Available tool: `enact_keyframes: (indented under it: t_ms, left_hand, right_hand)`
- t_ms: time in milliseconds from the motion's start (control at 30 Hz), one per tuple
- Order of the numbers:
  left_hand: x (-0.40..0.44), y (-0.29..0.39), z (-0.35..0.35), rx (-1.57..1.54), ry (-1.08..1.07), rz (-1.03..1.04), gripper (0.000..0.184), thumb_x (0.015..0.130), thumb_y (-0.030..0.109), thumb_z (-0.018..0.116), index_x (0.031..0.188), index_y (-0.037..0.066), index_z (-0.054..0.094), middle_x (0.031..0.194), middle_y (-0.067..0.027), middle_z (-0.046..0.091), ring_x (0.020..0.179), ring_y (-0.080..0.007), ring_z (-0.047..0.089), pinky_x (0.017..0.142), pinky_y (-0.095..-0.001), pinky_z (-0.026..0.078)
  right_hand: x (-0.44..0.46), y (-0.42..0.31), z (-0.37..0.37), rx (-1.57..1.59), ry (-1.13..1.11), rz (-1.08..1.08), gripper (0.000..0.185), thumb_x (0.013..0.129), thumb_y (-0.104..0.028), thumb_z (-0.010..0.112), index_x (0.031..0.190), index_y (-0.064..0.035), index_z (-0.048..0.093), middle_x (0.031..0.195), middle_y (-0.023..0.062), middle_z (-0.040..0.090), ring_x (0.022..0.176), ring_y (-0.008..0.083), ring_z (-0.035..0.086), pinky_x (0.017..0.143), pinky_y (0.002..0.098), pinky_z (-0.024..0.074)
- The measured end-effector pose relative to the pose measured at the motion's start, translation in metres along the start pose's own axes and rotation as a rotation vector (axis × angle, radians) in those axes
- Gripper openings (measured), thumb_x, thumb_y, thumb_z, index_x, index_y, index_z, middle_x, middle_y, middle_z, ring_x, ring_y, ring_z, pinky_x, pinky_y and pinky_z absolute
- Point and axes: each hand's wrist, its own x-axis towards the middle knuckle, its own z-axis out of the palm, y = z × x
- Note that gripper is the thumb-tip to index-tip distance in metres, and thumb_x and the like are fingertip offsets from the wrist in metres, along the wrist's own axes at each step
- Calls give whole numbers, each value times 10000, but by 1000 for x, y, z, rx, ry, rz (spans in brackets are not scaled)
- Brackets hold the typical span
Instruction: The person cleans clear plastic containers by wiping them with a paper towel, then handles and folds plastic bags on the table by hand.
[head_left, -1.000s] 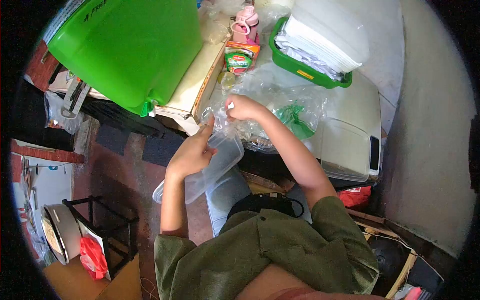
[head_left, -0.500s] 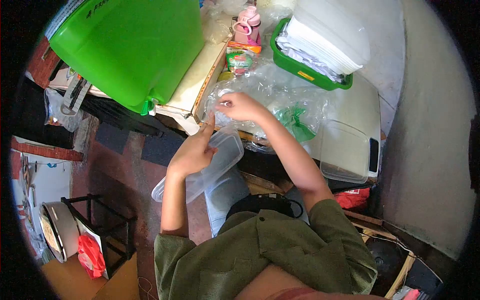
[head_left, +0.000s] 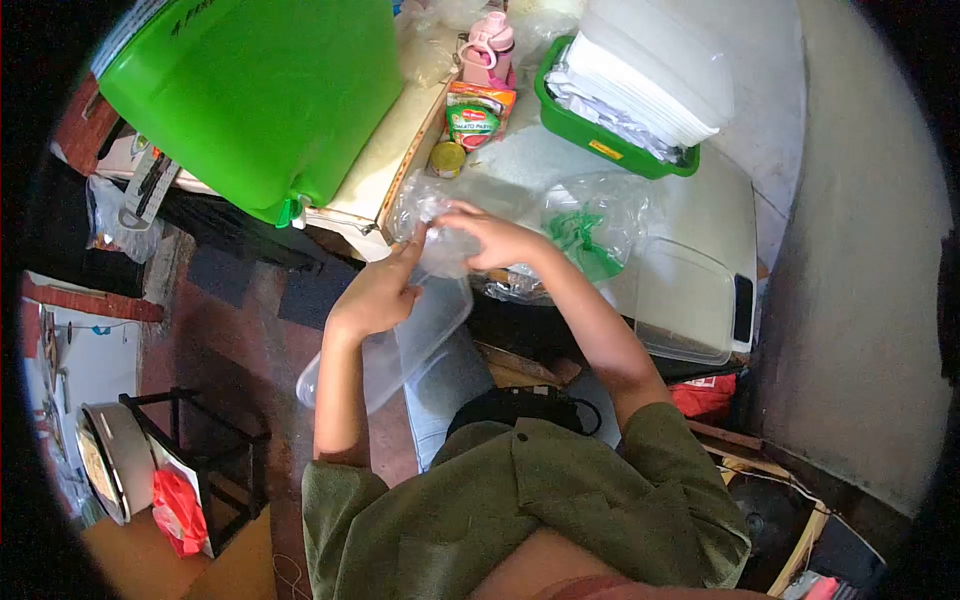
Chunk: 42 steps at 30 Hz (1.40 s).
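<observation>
My right hand (head_left: 490, 242) is closed on a crumpled clear plastic bag (head_left: 440, 245) at the near edge of the table. My left hand (head_left: 375, 302) meets the bunched plastic with its fingertips, index finger stretched forward and thumb bent lower down; part of its grip is hidden. Below my left hand and forearm, a clear plastic container (head_left: 385, 355) lies tilted across my left thigh. Right of my right hand, another clear plastic bag with green print (head_left: 590, 235) rests on the table. A clear rectangular lid or tub (head_left: 685, 300) lies at the right.
A large green container with a tap (head_left: 260, 100) stands at the left. Behind the hands are a tomato paste pouch (head_left: 475, 118), a small can (head_left: 447, 158) and a pink bottle (head_left: 488, 50). A green basin (head_left: 610, 145) holds stacked white containers (head_left: 650, 80).
The clear plastic, spread over the table before, is now gathered into a bunch between my hands. My right hand has come nearer and lower. The small can and pouch show more fully.
</observation>
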Motion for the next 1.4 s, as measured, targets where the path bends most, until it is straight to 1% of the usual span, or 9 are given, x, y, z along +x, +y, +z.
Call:
enact_keyframes:
  t_ms: [200, 300, 400, 500, 700, 833, 1033, 1233, 1400]
  left_hand:
    - [-13, 15, -19, -126, -76, -176, 863, 768, -24, 615, 1512, 188, 232, 1407, -322, 383, 1144, -422, 552, 918, -452, 480]
    - [-34, 29, -15, 82, 75, -5, 873, 749, -44, 613, 1498, 254, 277, 1393, -294, 423, 1092, -429, 575, 877, -459, 503]
    - [-61, 76, -25, 147, 106, -93, 832, 735, -72, 601, 1467, 235, 355, 1383, -226, 473, 1056, -420, 591, 839, -457, 522]
    - [-83, 98, -23, 63, 198, -16, 776, 739, -105, 571, 1430, 216, 423, 1360, -170, 513, 1031, -405, 604, 797, -456, 535]
    - [-110, 104, -19, -261, 312, -243, 728, 756, -109, 598, 1425, 124, 433, 1317, -206, 545, 1057, -394, 618, 793, -381, 537]
    - [-113, 90, -21, -447, 519, -129, 726, 791, -128, 597, 1458, 38, 363, 1406, -183, 487, 1190, -198, 550, 934, -347, 500]
    - [-96, 104, -48, -794, 859, -64, 713, 847, -14, 609, 1480, 46, 286, 1399, -189, 466, 952, -263, 676, 740, -287, 581]
    - [-41, 110, -33, -1052, 1019, 133, 679, 902, 1, 557, 1489, 45, 218, 1408, -219, 440, 1003, -305, 662, 710, -301, 599]
    - [-4, 110, 6, -1139, 843, 226, 706, 939, 34, 527, 1521, 131, 139, 1491, -199, 340, 1213, -362, 534, 1001, -458, 458]
  right_hand:
    - [25, 21, 2, -153, -226, 99, 427, 678, -95, 733, 1099, -79, 667, 1321, 121, 511, 1212, 354, 499, 1001, 392, 428]
    - [35, 10, -4, -306, -109, 289, 313, 692, -31, 664, 1002, -77, 674, 1151, 96, 586, 1069, 367, 567, 888, 410, 489]
    - [51, 2, 12, -615, 677, 262, 183, 734, 20, 583, 879, -60, 659, 1027, 120, 586, 947, 351, 601, 819, 447, 505]
    - [74, 45, 60, -514, 452, 463, 151, 761, 25, 557, 862, -35, 653, 1017, 150, 576, 956, 347, 593, 829, 456, 497]
    - [66, 35, 51, -336, 317, 351, 317, 836, -1, 550, 1147, -41, 594, 1201, 190, 562, 1169, 379, 526, 969, 435, 449]
    - [30, -3, -16, -105, 67, 164, 434, 893, -84, 608, 1314, -143, 520, 1336, 144, 531, 1241, 294, 519, 1015, 384, 428]
    - [-101, -68, -76, 602, 661, 205, 408, 993, -265, 517, 1341, -60, 460, 1229, 114, 608, 1188, 208, 552, 964, 381, 453]
    - [-191, -88, -9, 749, 509, 145, 481, 970, -83, 532, 1399, -52, 315, 1223, 138, 596, 1095, 235, 607, 950, 391, 473]
    - [-247, -98, -23, 822, 825, 96, 336, 935, 8, 555, 1213, -26, 371, 1131, 155, 614, 935, 233, 663, 838, 346, 519]
